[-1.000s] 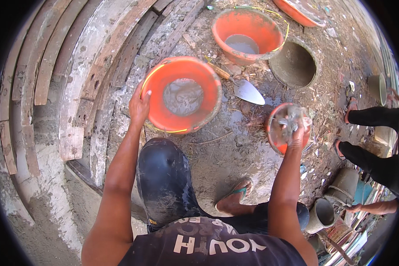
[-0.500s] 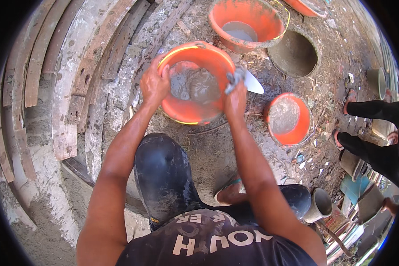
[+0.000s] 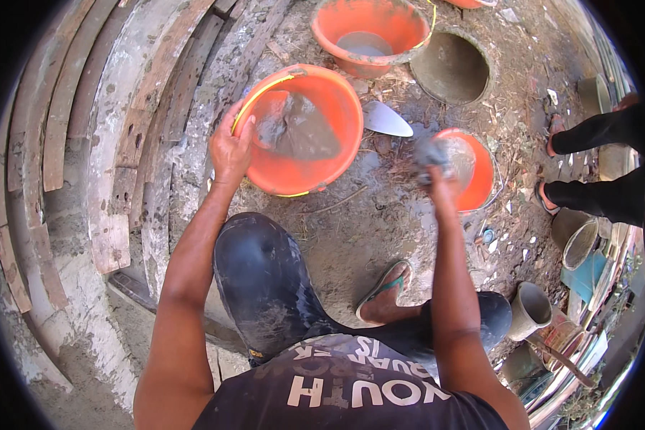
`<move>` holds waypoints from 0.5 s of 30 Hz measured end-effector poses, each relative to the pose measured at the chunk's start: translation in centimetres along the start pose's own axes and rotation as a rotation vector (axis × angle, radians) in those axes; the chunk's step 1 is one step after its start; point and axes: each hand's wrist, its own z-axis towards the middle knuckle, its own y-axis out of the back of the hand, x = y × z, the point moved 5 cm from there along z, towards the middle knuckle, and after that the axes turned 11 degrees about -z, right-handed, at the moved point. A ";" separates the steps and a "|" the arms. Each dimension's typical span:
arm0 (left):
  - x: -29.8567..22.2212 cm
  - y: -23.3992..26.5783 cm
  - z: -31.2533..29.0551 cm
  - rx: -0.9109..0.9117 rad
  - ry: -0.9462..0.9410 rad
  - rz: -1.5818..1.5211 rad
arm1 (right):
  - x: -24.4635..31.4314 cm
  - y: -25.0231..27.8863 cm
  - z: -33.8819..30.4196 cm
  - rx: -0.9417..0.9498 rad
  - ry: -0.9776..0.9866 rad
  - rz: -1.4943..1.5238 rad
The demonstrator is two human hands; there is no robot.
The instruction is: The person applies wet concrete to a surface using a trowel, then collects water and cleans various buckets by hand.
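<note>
My left hand (image 3: 231, 147) grips the left rim of an orange bucket (image 3: 347, 118), thumb over the edge beside its yellow handle. The bucket is tilted, with wet grey cement mix (image 3: 301, 129) inside. My right hand (image 3: 443, 188), smeared by motion, is closed on a grey, wet rag (image 3: 433, 153). It is held over the left edge of a smaller orange bucket (image 3: 484, 175), which also has greyish material in it. Between the two buckets lies a pale, pointed trowel blade (image 3: 388, 120); its handle is not visible.
Another orange tub (image 3: 408, 25) with grey liquid and a dark round basin (image 3: 481, 68) stand beyond. Weathered planks (image 3: 107, 136) line the left. At right are another person's legs (image 3: 598, 132), with several grey buckets (image 3: 530, 312) and a wooden-handled tool (image 3: 562, 362) nearby.
My right hand has left the large bucket's right rim and moved right with the rag to the small bucket. The large bucket has tilted; my left hand stays on its rim.
</note>
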 end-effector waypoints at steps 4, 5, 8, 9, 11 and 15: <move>1.4 -2.3 -0.5 0.052 -0.045 0.061 | -9.0 10.6 10.7 -0.248 -0.301 -0.375; 1.6 -3.1 -0.4 0.046 -0.020 0.045 | -11.3 11.5 12.5 -0.313 -0.385 -0.422; 2.4 -1.1 0.5 -0.018 -0.007 0.106 | -9.8 6.0 10.8 -0.092 -0.418 0.183; 2.3 -1.3 0.7 -0.027 0.011 0.101 | -7.8 5.2 9.4 0.020 -0.385 0.491; 2.6 -1.2 0.9 -0.041 0.055 0.106 | -6.2 3.2 9.1 0.383 -0.118 0.490; 3.0 -0.9 0.5 -0.086 0.028 0.174 | 5.6 -11.7 -3.4 0.301 0.269 -0.612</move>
